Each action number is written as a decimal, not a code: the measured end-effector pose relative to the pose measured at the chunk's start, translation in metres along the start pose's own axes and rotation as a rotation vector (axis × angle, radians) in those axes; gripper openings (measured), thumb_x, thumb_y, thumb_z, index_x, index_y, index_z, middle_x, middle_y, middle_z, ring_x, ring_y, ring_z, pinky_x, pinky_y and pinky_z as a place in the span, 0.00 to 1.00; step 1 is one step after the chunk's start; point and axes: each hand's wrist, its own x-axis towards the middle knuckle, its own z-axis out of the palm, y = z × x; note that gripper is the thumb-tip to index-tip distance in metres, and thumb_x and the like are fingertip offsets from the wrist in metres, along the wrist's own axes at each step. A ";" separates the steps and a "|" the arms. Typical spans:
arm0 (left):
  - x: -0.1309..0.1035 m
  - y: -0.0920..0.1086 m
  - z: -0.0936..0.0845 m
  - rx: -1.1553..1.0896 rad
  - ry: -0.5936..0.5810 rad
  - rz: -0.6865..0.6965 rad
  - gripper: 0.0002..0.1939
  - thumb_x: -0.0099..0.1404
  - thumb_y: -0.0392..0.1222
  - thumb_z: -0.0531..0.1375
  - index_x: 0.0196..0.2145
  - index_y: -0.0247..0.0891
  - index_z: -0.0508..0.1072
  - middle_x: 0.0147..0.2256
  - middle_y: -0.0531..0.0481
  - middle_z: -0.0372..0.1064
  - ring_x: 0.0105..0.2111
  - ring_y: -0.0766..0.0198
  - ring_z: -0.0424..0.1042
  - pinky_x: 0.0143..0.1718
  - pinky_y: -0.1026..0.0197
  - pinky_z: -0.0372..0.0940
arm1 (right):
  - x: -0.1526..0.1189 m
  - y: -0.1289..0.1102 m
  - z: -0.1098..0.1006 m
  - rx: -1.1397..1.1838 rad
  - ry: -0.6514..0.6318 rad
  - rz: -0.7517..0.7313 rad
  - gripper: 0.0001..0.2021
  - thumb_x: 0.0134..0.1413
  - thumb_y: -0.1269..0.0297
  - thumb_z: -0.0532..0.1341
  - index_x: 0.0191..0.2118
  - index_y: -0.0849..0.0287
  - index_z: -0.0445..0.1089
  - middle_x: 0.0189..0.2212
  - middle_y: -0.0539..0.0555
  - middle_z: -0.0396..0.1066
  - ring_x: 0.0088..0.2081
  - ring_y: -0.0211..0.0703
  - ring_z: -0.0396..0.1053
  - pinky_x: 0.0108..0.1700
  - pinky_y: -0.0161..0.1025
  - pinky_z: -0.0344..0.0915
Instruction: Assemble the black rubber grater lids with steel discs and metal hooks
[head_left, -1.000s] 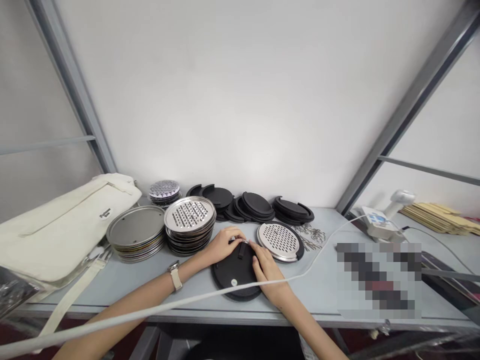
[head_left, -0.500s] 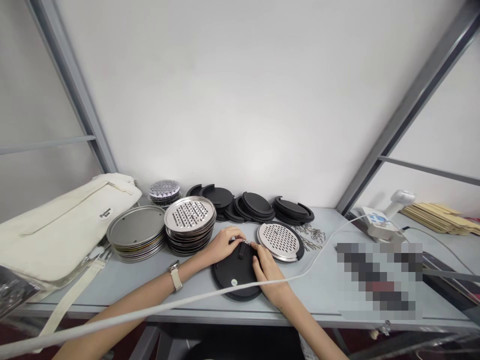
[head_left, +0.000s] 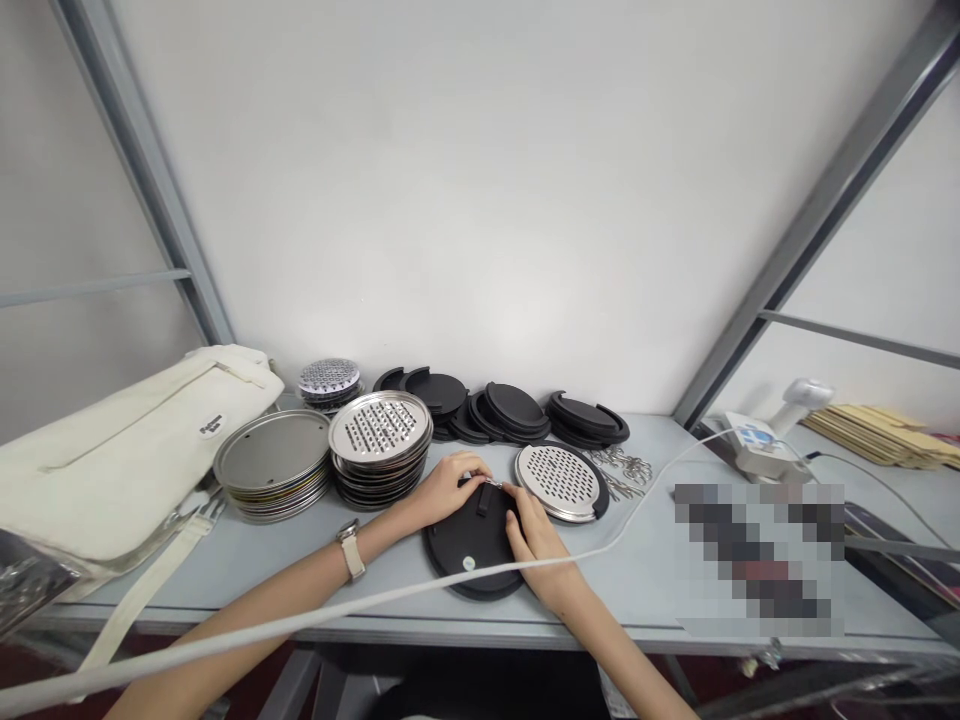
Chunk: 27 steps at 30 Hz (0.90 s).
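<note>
A round black plate (head_left: 469, 540) with a small round sticker and a raised black tab lies near the table's front edge. Over its upper left part is my left hand (head_left: 454, 488), its fingers pinched at a small shiny metal piece (head_left: 493, 483) by the tab. From the right, my right hand (head_left: 538, 550) rests on the plate's rim, its index fingertip at the same metal piece and its thumb bent over the plate. Just right of the plate, a perforated metal disc (head_left: 559, 482) sits in a black holder. Small metal clips (head_left: 624, 470) lie behind it.
Stacked grater discs (head_left: 380, 428) and plain metal discs (head_left: 271, 452) stand left; black holders (head_left: 514, 408) line the wall. A cream bag (head_left: 135, 450) lies far left. A white cable (head_left: 360, 604) crosses in front of the hands. A white device (head_left: 761, 445) stands right.
</note>
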 end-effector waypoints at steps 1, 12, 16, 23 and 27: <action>0.000 0.000 0.000 -0.001 -0.001 0.000 0.09 0.62 0.31 0.54 0.34 0.37 0.73 0.35 0.50 0.71 0.38 0.64 0.69 0.43 0.62 0.61 | 0.000 0.000 0.000 -0.001 -0.003 0.000 0.18 0.62 0.64 0.45 0.56 0.61 0.56 0.51 0.60 0.63 0.55 0.46 0.59 0.58 0.46 0.59; 0.000 0.000 -0.001 0.009 -0.009 -0.005 0.09 0.62 0.31 0.54 0.34 0.37 0.73 0.35 0.50 0.71 0.38 0.64 0.68 0.42 0.63 0.61 | -0.001 0.000 -0.001 0.015 -0.006 -0.005 0.17 0.62 0.65 0.45 0.56 0.59 0.55 0.50 0.60 0.62 0.55 0.46 0.59 0.58 0.48 0.59; 0.000 0.001 -0.001 0.010 -0.004 -0.005 0.09 0.62 0.31 0.54 0.34 0.36 0.73 0.35 0.50 0.71 0.38 0.64 0.68 0.43 0.62 0.61 | -0.001 0.001 -0.001 0.021 0.000 -0.013 0.18 0.62 0.65 0.46 0.55 0.59 0.56 0.50 0.60 0.63 0.55 0.46 0.60 0.58 0.48 0.59; 0.000 0.003 -0.002 0.020 -0.013 -0.002 0.09 0.63 0.32 0.53 0.35 0.36 0.73 0.35 0.49 0.71 0.38 0.63 0.68 0.43 0.61 0.61 | 0.000 0.001 0.000 0.031 0.008 -0.018 0.17 0.62 0.66 0.46 0.55 0.57 0.57 0.50 0.59 0.63 0.55 0.46 0.60 0.58 0.48 0.59; 0.000 0.003 -0.002 0.020 -0.012 0.001 0.09 0.63 0.31 0.54 0.35 0.36 0.73 0.35 0.50 0.71 0.38 0.64 0.68 0.44 0.61 0.61 | -0.001 0.001 -0.001 0.024 -0.001 -0.014 0.17 0.62 0.65 0.46 0.56 0.58 0.56 0.50 0.58 0.63 0.55 0.46 0.59 0.58 0.47 0.58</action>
